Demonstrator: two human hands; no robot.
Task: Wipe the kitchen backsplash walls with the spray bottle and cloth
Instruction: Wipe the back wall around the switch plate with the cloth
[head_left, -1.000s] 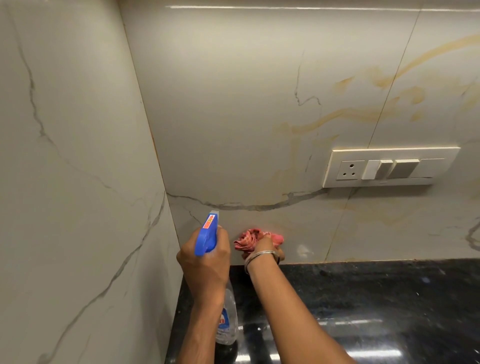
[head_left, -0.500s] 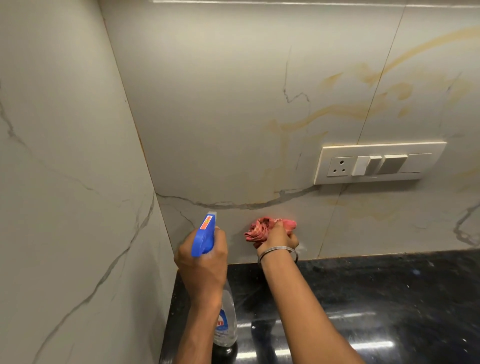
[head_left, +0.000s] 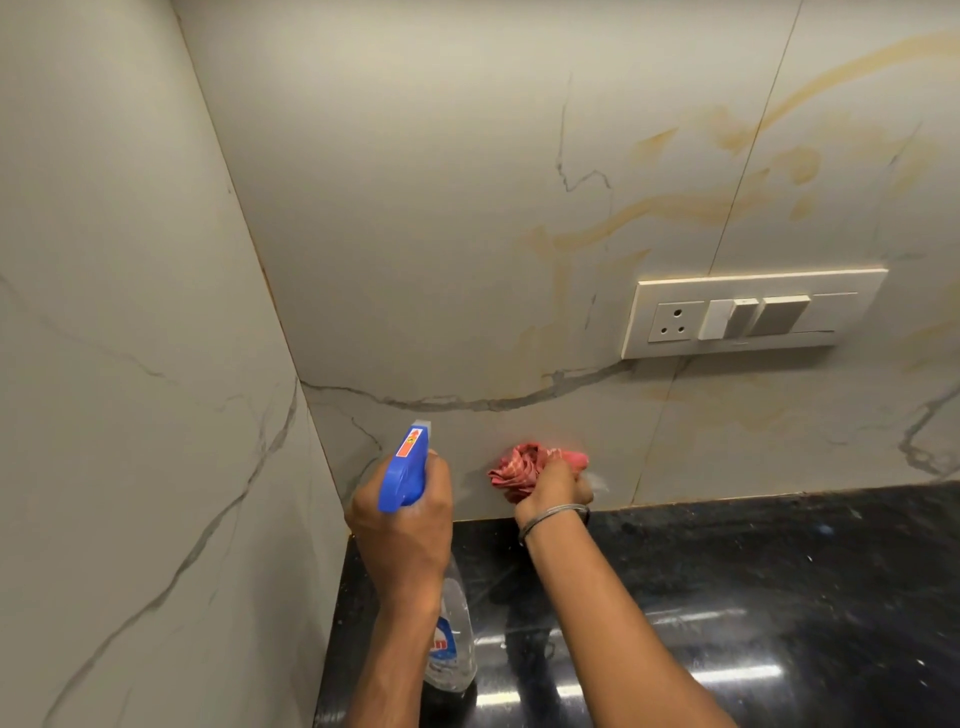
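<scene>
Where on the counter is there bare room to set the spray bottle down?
The black counter lies bare right of the right hand, below the switch plate. The corner is crowded: the left hand holds the spray bottle there, beside the cloth.

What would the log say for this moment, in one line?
left hand: grips spray bottle, nozzle toward backsplash | right hand: holds bunched red cloth against backsplash, just above black counter

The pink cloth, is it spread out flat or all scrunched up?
Scrunched up. The cloth is a crumpled wad of folds, gripped by the right hand against the back wall.
</scene>
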